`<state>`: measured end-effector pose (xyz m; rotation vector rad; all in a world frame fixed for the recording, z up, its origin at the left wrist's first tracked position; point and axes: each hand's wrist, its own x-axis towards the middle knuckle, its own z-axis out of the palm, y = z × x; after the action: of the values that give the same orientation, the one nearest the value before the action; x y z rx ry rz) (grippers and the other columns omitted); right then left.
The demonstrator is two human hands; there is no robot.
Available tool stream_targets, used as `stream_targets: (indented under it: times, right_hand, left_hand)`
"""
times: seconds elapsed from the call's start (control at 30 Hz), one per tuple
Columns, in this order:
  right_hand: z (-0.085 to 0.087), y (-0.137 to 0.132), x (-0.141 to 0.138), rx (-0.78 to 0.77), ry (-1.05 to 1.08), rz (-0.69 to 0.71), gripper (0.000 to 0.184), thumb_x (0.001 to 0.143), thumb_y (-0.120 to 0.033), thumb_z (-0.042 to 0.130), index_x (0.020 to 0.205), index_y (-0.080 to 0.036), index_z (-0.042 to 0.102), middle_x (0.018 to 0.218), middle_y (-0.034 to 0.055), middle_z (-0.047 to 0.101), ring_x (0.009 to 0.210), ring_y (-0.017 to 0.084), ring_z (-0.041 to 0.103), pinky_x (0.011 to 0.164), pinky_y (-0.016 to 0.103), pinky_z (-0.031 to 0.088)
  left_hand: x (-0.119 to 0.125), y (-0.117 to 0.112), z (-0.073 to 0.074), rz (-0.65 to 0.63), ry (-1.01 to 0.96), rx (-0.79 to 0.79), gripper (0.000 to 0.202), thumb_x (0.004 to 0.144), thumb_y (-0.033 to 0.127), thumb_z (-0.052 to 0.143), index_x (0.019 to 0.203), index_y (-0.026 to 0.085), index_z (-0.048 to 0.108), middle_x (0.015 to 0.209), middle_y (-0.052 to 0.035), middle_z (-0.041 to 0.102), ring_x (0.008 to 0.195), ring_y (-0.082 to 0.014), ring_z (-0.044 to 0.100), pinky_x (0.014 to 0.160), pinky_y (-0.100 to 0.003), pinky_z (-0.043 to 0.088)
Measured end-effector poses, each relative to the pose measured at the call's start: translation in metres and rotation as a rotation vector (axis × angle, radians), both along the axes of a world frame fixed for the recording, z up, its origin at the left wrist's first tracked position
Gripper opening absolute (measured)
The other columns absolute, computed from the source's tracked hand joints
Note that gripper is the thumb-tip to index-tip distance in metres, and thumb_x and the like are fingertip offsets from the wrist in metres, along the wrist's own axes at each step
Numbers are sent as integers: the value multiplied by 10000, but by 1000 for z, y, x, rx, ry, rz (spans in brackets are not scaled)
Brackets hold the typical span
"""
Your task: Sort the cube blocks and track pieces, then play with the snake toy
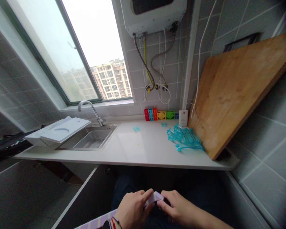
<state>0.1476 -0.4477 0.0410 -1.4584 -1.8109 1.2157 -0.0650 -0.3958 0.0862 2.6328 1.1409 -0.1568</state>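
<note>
A long pale lilac piece with lighter bands (pixel 154 197) is in both my hands, low in the view and in front of the counter. My left hand (pixel 134 207) grips it with thumb and fingers near its end, while the rest runs out beneath the wrist to the lower left. At the tip, my right hand (pixel 176 206) pinches the piece between thumb and bent fingers. Its exact kind cannot be made out, and my fingers hide part of it. A pile of clear turquoise plastic pieces (pixel 186 138) lies on the counter beyond my right hand.
The white counter (pixel 143 156) has a steel sink (pixel 92 140) with a tap (pixel 91 109), and a white box-like item (pixel 65 129) over its left side. Coloured plastic blocks (pixel 162 115) line the wall. A large wooden board (pixel 238 92) leans at right. A water heater (pixel 154 19) hangs above.
</note>
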Motion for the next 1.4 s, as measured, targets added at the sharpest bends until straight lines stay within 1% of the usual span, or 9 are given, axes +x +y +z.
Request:
stream_targets:
  times: [0.23,0.4,0.53,0.77,0.93,1.1,1.2,1.27,1.4]
  right_hand:
    - [4,3,17,149,-174,66,146,973,-299,536,980,-189,631,926,68,711,818,203,652,693,265,408]
    - [25,2,27,286,-146,273,136,960,-310,599,1010,-198,659,933,60,720,833,208,661,710,261,420]
    - [39,-3,29,395,-105,292,180,1009,-331,536,1030,-191,646,921,58,709,816,199,653,704,260,429]
    - [36,-8,25,575,-163,150,404,1074,-427,349,883,-170,594,801,70,644,700,193,589,660,299,394]
    - [44,-10,27,447,-6,88,442,1061,-475,347,790,-187,544,702,23,583,601,146,504,584,275,338]
    - [37,-8,15,-104,559,51,572,1016,-608,347,626,-204,458,443,-52,398,398,109,418,439,236,318]
    - [24,-4,8,-366,781,11,597,964,-676,405,587,-214,428,391,-87,295,333,94,354,373,219,273]
    - [21,-1,7,-381,777,-3,606,932,-719,437,600,-212,442,387,-88,315,331,95,365,365,213,282]
    - [31,-2,17,-102,536,-15,568,952,-702,439,736,-186,538,517,-41,505,431,112,487,435,222,377]
  left_hand:
    - [7,-1,19,-14,-9,-11,340,991,439,479,1287,329,605,999,-54,751,858,-250,720,748,-305,506]
    - [-4,8,38,-136,-165,-224,328,977,425,533,1242,268,646,951,-29,749,808,-198,686,741,-264,468]
    - [-10,8,53,-178,-300,-336,343,998,415,511,1256,227,637,994,-29,733,804,-164,651,738,-245,456]
    - [-1,-7,43,-97,-383,-152,319,964,382,590,1233,211,603,1034,-51,726,859,-187,662,787,-280,472]
    - [9,-13,32,-99,-474,-98,265,1004,364,533,1213,213,595,975,-41,726,771,-163,652,721,-265,476]
    - [5,-11,27,-145,-443,-46,304,991,355,563,1274,246,586,1182,-65,721,992,-209,696,867,-291,498]
    - [5,-10,25,-131,-393,-69,295,994,371,551,1256,243,590,1152,-61,729,976,-214,701,852,-293,496]
    - [6,-11,27,-100,-381,-111,261,1004,375,522,1200,222,602,1017,-50,730,853,-191,679,769,-276,483]
    - [11,-12,34,-52,-434,-208,257,1022,390,479,1119,193,612,808,-5,634,660,-133,512,641,-245,401]
